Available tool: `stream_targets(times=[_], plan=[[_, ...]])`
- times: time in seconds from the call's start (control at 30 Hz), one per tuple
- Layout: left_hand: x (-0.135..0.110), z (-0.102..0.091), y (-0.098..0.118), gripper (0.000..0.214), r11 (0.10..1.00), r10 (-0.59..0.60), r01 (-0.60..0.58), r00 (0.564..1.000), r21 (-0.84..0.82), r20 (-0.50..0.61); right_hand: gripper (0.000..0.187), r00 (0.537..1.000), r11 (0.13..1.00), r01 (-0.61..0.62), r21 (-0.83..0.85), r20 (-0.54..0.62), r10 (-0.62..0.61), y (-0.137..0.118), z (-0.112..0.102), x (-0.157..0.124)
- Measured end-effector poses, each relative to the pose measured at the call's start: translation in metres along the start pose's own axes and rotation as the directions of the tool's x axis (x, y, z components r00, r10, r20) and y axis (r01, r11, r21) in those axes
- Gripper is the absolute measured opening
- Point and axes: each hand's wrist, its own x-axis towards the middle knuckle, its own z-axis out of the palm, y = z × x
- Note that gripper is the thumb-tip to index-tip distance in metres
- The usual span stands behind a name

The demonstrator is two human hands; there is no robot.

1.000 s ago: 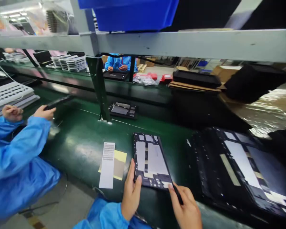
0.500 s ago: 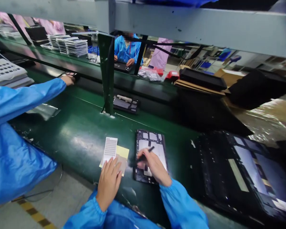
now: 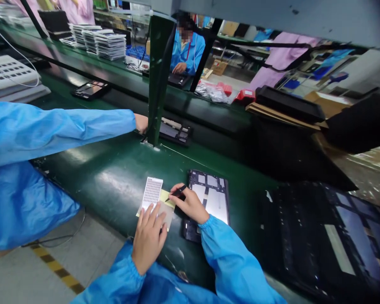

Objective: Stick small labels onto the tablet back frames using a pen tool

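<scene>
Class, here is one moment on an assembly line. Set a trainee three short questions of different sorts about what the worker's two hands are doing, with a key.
1. True or false: the left hand lies flat on the sticker sheet.
2. Multiple choice: the right hand holds a) a roll of tape, b) a thin black tool, c) nothing.
3. Fill in: the tool's tip points at the yellow sheet, while the open ______ lies just right of that hand on the green belt.

Key: 1 true; 2 b; 3 tablet.
</scene>
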Motion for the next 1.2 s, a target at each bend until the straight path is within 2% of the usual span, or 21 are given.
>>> stream_targets(times=[0.43,0.53,0.63,0.7,0.8,0.9,1.0,1.1,1.2], plan=[[0.001,-0.002,0.001,0.033,0.999,0.006,-0.007,1.000,0.032,0.005,0.018,1.000,1.000,0.000,0.002,0.008,0.000,0.000,0.004,0.002],[0.002,-0.003,-0.001,0.033,0.999,0.015,-0.016,1.000,0.045,0.005,0.023,0.999,0.994,-0.028,0.101,-0.026,0.031,-0.008,-0.003,-0.006],[0.001,-0.003,-0.003,0.033,0.999,0.030,-0.030,1.000,0.046,0.000,0.028,0.987,0.970,-0.063,0.234,-0.130,0.096,-0.016,-0.021,-0.033],[-0.001,-0.003,-0.001,0.032,0.998,0.038,-0.036,0.999,0.046,-0.036,0.028,0.957,0.958,-0.070,0.277,-0.253,0.143,-0.017,-0.035,-0.060],[0.000,0.000,0.014,0.030,0.997,0.081,-0.082,0.993,-0.012,-0.082,0.030,0.855,0.951,-0.085,0.298,-0.468,0.223,-0.011,-0.047,-0.104],[0.010,0.006,0.037,0.030,0.952,0.251,-0.247,0.968,-0.180,0.003,0.033,0.738,0.945,-0.117,0.307,-0.609,0.289,0.000,-0.041,-0.140],[0.024,0.017,0.054,0.021,0.890,0.361,-0.321,0.930,-0.322,0.069,0.030,0.664,0.951,-0.118,0.285,-0.690,0.289,0.008,-0.024,-0.164],[0.031,0.028,0.058,0.013,0.878,0.356,-0.304,0.931,-0.368,0.079,0.024,0.641,0.969,-0.099,0.227,-0.731,0.237,0.015,-0.009,-0.177],[0.032,0.032,0.056,0.014,0.879,0.358,-0.310,0.931,-0.362,0.072,0.019,0.661,0.979,-0.084,0.183,-0.725,0.192,0.020,-0.007,-0.182]])
